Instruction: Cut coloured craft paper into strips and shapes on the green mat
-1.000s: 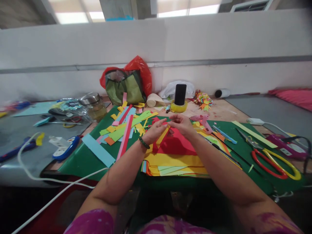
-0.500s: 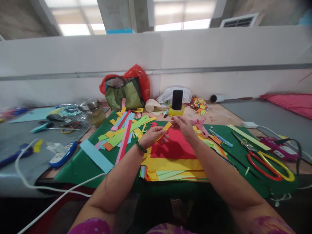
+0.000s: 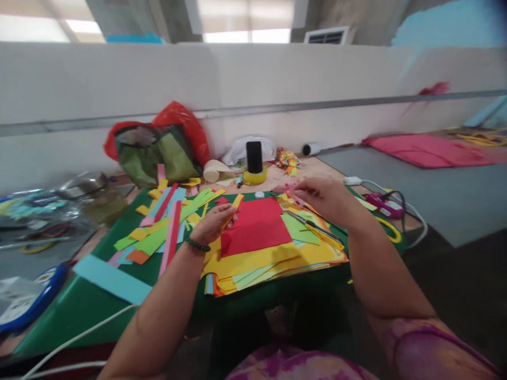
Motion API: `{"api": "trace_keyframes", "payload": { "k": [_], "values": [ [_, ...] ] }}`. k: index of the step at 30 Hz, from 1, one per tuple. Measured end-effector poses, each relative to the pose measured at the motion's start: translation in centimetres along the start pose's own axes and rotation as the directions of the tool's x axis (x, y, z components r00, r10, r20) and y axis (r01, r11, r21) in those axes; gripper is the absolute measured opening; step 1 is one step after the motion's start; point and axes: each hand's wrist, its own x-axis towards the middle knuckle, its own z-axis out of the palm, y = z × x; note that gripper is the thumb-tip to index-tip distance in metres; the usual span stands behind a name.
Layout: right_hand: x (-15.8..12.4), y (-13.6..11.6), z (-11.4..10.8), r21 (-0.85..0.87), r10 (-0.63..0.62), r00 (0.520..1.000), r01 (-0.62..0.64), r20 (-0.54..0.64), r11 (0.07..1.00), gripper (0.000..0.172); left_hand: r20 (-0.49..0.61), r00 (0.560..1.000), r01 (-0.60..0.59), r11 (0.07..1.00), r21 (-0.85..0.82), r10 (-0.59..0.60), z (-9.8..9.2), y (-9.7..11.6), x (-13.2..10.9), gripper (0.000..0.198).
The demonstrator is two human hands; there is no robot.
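Observation:
My left hand [image 3: 218, 220] is closed in a pinch on a narrow yellow strip [image 3: 237, 203], held slightly above the work pile. A red square sheet [image 3: 257, 227] lies to the right of that hand, on top of larger yellow sheets [image 3: 253, 266]. My right hand [image 3: 322, 195] is over the pink glue gun [image 3: 288, 189], its bent fingers apart at the gun's rear end. Part of the gun is hidden by the hand, and no firm grip shows. A slim dark-bladed tool [image 3: 315, 228] rests on the sheets below it.
Coloured strips [image 3: 158, 235] are heaped on the green mat [image 3: 51, 322] at left. Behind stand a phone [image 3: 254, 156] on a yellow roll [image 3: 255, 177] and a green bag [image 3: 158, 158]. A purple device [image 3: 384, 205] with cables sits at right.
My right hand has left the yellow strip and moved right to the glue gun. My left hand keeps the strip. The view has turned right, uncovering the dark-bladed tool.

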Motion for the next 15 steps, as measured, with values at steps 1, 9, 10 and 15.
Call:
{"api": "trace_keyframes", "payload": {
  "k": [1,9,10,15],
  "values": [
    [-1.1,0.8,-0.5,-0.138,0.098,0.993,-0.089,0.062,0.986,0.029,0.024,1.000,0.014,1.000,-0.003,-0.014,0.0,0.1,0.0,0.030],
    [-6.9,5.3,2.3,-0.444,0.537,0.814,-0.405,0.224,0.799,0.026,0.135,0.988,0.083,0.996,-0.040,-0.077,0.7,-0.4,-0.1,0.031],
    [-7.2,5.5,2.6,-0.430,0.527,0.821,-0.404,0.219,0.808,0.024,0.136,0.987,0.092,0.994,-0.052,-0.085,0.8,-0.4,-0.1,0.031],
    [-8.7,5.5,2.0,-0.187,0.492,0.867,-0.471,0.080,0.862,0.026,0.109,0.987,0.124,0.988,-0.090,-0.114,0.6,-0.1,-0.3,0.031]
  ]
}}
